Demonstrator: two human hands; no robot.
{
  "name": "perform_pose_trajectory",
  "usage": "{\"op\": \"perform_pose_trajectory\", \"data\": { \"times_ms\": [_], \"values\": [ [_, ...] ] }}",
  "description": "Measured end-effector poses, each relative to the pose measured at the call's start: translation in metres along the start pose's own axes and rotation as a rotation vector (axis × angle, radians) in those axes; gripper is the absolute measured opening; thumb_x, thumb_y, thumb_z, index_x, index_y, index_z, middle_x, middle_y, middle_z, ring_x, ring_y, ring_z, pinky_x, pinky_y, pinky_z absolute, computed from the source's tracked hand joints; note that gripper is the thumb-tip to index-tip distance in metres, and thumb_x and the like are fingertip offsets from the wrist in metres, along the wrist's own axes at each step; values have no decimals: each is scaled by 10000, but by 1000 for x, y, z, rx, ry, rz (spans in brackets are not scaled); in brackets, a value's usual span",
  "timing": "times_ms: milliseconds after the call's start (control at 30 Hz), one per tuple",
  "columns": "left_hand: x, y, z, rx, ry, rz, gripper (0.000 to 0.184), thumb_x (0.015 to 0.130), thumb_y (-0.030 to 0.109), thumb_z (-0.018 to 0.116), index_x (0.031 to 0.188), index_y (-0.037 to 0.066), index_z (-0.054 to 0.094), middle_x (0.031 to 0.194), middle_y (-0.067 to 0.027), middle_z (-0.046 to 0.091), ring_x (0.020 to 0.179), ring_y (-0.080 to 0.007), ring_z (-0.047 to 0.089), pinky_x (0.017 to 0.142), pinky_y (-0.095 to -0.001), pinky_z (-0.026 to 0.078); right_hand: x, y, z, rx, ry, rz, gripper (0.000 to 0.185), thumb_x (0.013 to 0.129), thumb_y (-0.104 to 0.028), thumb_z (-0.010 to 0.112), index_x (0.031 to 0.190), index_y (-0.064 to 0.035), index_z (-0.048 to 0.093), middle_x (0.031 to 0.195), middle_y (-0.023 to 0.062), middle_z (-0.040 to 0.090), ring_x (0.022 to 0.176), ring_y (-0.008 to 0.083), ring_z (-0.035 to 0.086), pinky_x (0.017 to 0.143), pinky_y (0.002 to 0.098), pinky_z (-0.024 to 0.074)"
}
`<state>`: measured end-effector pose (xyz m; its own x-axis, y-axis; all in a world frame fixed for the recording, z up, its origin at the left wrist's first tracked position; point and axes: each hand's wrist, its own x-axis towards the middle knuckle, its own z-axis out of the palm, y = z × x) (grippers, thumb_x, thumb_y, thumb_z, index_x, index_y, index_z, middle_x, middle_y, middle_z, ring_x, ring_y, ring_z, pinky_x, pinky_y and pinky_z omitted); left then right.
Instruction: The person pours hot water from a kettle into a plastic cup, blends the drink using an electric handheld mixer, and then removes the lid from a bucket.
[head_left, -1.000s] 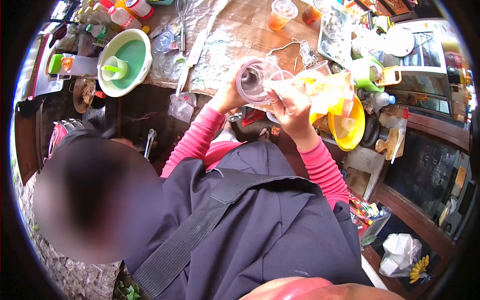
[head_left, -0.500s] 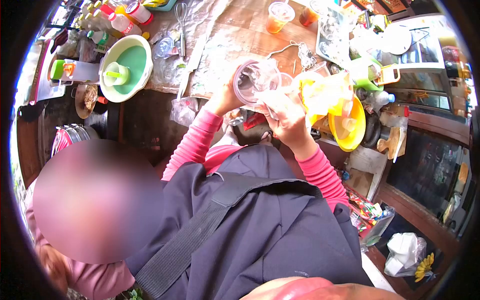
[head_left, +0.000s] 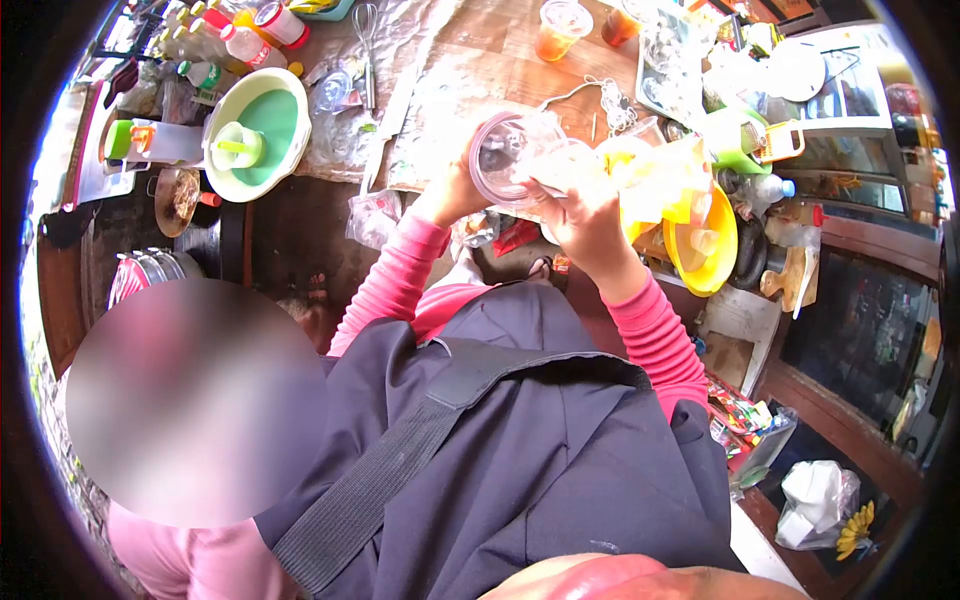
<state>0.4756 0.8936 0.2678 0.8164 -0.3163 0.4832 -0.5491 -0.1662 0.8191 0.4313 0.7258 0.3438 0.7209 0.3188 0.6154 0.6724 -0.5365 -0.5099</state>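
Note:
My left hand (head_left: 452, 190) is wrapped round the side of a clear plastic cup (head_left: 503, 150), whose open mouth faces up toward me. At the cup's right rim is my right hand (head_left: 585, 215), with thumb and fingers pinched together. Glare washes out what its fingers hold. Just right of that hand, a bright yellow and white plastic bag (head_left: 660, 185) lies over a yellow basin (head_left: 715, 255). Two cups of reddish-brown drink, the nearer one (head_left: 560, 32) with a lid, stand beyond my hands on the wooden table (head_left: 490, 70).
A basin of green liquid (head_left: 275, 125) stands left, near a whisk (head_left: 368, 60) and bottles (head_left: 245, 45). A tray (head_left: 668, 60), a green grater (head_left: 735, 140) and a cutting board (head_left: 790, 278) are right. A person in pink (head_left: 200, 555) is close at my left.
My right hand has moved from above the cup's right edge to slightly lower beside its rim. The person at the left has shifted, with a pink sleeve now showing. My left hand keeps its hold.

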Motion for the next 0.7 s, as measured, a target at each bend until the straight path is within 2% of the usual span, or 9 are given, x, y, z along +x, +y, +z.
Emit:
{"op": "perform_pose_trajectory", "data": {
  "times_ms": [233,300,333,400,433,500,633,700],
  "values": [
    [-3,-5,-4,26,12,-4,741,670,123,807,1299,19,430,1183,-153,560,1050,-249,590,902,-346,484,4,-7,-4,16,33,136,236,750,-5,701,970,-20,618,866,145,630,794,313,608,705,394,484],
    [-2,-4,-5,45,24,6,740,666,120,810,1296,26,435,1181,-148,558,1051,-243,587,900,-343,484,6,-15,-2,-75,85,97,180,803,-2,677,968,-31,612,811,107,643,733,260,634,637,335,492],
    [-2,-3,-5,46,26,5,740,666,120,810,1296,26,435,1181,-148,558,1051,-243,587,900,-343,484,6,-17,-1,-74,84,96,180,803,-2,677,968,-31,612,811,107,643,733,260,634,637,335,492],
    [-1,0,-5,18,37,19,740,663,115,811,1296,34,436,1178,-145,555,1052,-241,582,898,-342,484,3,-20,3,59,80,227,187,781,5,674,958,-4,616,844,149,629,762,305,615,670,368,489],
    [-2,0,-5,18,37,19,740,663,115,811,1296,34,436,1178,-145,555,1052,-241,582,898,-342,484,2,-20,5,59,80,227,187,781,5,674,958,-4,616,844,149,629,762,305,615,670,368,489],
    [-4,-1,-4,-56,41,-45,749,650,119,818,1291,35,439,1175,-147,553,1057,-244,579,898,-344,484,2,-19,10,244,127,443,174,787,13,663,954,-3,617,843,152,626,761,303,618,675,368,488],
    [-3,0,-6,8,38,-19,745,635,123,824,1275,30,455,1174,-151,553,1054,-255,580,895,-351,484,10,-14,8,261,101,435,189,784,9,667,965,-21,622,832,143,622,736,292,606,657,364,480],
    [-2,-1,-7,42,58,14,737,623,126,828,1260,29,472,1178,-150,553,1056,-263,580,895,-359,484,9,-5,11,107,127,227,204,775,1,677,968,-45,631,826,127,623,725,286,587,649,369,469]
  ]
}}
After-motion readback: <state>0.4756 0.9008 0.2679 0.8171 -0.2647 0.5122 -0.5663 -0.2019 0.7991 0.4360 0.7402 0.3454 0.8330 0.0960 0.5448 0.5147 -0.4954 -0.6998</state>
